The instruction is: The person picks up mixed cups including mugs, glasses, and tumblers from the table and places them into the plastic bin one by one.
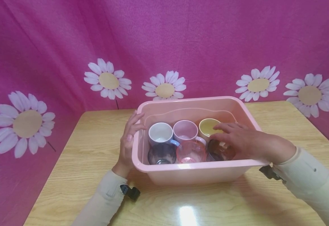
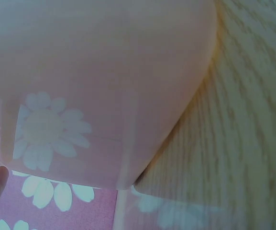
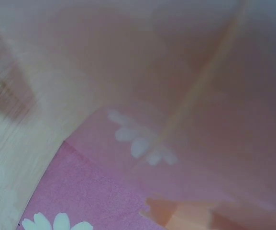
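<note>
A pink plastic basin [image 1: 195,174] stands on the table with several cups inside. My left hand [image 1: 126,147] grips its left rim, fingertips over the edge. My right hand [image 1: 246,141] reaches over the right rim, its fingers spread above a dark brown glass cup [image 1: 216,152] and partly covering it and a yellow cup [image 1: 208,127]. Contact with either cup is unclear. Also in the basin are a white mug [image 1: 160,133] with a blue handle, a pink mug [image 1: 185,128], a dark grey glass cup [image 1: 161,153] and a clear pink glass cup [image 1: 191,152].
The wooden table [image 1: 96,150] extends around the basin. A magenta cloth [image 1: 204,47] with white daisies hangs behind and at the sides. Both wrist views are mostly filled by the basin's outer wall [image 2: 104,72].
</note>
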Demonstrator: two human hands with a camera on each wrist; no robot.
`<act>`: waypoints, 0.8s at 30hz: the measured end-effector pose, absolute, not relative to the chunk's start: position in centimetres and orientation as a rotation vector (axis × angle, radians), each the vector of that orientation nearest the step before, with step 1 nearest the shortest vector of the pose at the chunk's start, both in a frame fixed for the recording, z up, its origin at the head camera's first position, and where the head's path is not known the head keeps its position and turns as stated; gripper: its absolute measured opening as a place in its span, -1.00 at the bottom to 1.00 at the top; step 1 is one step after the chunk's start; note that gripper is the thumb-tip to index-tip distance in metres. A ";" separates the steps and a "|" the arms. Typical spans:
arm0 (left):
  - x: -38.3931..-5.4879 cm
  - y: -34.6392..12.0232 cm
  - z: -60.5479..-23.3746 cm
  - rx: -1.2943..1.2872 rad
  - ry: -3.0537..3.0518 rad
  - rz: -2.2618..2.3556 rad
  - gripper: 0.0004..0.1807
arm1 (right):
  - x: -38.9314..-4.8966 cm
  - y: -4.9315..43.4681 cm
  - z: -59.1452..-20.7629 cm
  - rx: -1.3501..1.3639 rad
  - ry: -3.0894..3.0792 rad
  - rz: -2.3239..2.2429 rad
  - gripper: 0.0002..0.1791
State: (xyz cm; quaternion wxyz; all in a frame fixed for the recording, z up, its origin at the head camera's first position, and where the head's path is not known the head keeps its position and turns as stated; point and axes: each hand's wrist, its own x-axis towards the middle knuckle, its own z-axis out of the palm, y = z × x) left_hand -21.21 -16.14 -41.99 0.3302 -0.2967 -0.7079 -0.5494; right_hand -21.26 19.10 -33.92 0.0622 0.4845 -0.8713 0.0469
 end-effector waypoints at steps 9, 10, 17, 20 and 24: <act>-21.3 -16.2 -42.1 -0.788 -1.842 -1.429 -0.50 | -20.8 18.9 -33.4 1.400 -2.758 0.050 -0.40; -21.3 -16.2 -42.0 -0.789 -1.840 -1.430 -0.50 | -20.8 18.9 -33.5 1.397 -2.756 0.042 -0.41; -21.4 -16.2 -42.1 -0.786 -1.837 -1.428 -0.53 | -20.6 18.8 -33.4 1.369 -2.800 0.028 -0.45; -21.4 -16.2 -42.1 -0.800 -1.829 -1.412 -0.52 | -20.6 18.7 -33.4 1.369 -2.810 0.014 -0.43; -21.5 -16.3 -42.1 -0.816 -1.827 -1.404 -0.50 | -20.5 18.7 -33.4 1.350 -2.832 0.008 -0.44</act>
